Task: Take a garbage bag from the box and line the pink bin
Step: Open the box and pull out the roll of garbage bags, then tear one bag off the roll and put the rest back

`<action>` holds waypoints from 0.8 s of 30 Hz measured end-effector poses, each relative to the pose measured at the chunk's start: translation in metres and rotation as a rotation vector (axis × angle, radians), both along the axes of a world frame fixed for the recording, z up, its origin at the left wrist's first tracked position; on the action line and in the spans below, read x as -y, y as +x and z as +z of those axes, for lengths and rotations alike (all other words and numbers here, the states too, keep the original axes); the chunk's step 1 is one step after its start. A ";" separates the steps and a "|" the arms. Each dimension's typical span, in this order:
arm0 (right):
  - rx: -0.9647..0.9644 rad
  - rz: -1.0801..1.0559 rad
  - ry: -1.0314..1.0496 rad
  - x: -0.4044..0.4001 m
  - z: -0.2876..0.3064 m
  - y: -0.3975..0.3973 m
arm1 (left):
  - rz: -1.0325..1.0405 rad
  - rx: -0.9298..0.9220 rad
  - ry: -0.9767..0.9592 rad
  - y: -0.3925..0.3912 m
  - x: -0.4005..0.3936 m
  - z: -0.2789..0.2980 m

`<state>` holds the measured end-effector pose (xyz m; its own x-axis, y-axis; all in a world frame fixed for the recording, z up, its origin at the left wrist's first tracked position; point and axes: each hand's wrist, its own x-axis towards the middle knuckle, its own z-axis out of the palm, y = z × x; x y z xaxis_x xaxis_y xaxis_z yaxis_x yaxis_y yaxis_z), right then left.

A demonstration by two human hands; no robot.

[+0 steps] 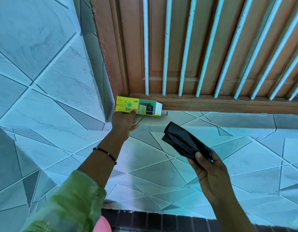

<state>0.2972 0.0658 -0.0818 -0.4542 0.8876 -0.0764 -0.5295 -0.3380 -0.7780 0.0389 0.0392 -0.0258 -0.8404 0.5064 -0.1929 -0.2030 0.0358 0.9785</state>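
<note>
A yellow and green garbage bag box [138, 106] lies on its side on the tiled ledge under the window, its right end flap open. My left hand [124, 122] grips the box along its lower edge. My right hand [207, 166] pinches a folded black garbage bag [185, 142], thumb on top, and holds it in the air to the right of the box. A small curve of the pink bin [103, 225] shows at the bottom edge, below my left sleeve.
A brown wooden window frame [211, 104] with white bars [165, 47] stands behind the ledge. A tiled wall [44, 64] closes the left side. The tiled ledge [245, 164] spreads to the right, with a dark brick edge [161, 220] at its front.
</note>
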 end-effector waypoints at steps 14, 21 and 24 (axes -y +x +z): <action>0.024 0.035 0.014 0.005 0.007 -0.002 | -0.212 -0.130 -0.158 0.002 0.004 0.009; 0.120 0.039 0.050 0.011 0.005 0.002 | -0.163 -0.402 -0.255 0.012 0.014 -0.001; 0.172 0.032 0.070 0.009 0.005 -0.001 | -0.334 -0.749 -0.156 0.053 0.040 -0.005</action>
<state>0.2964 0.0568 -0.0767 -0.4675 0.8790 -0.0939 -0.3769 -0.2943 -0.8782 0.0914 -0.0008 -0.0308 -0.5842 0.7658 0.2687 0.5452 0.1251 0.8289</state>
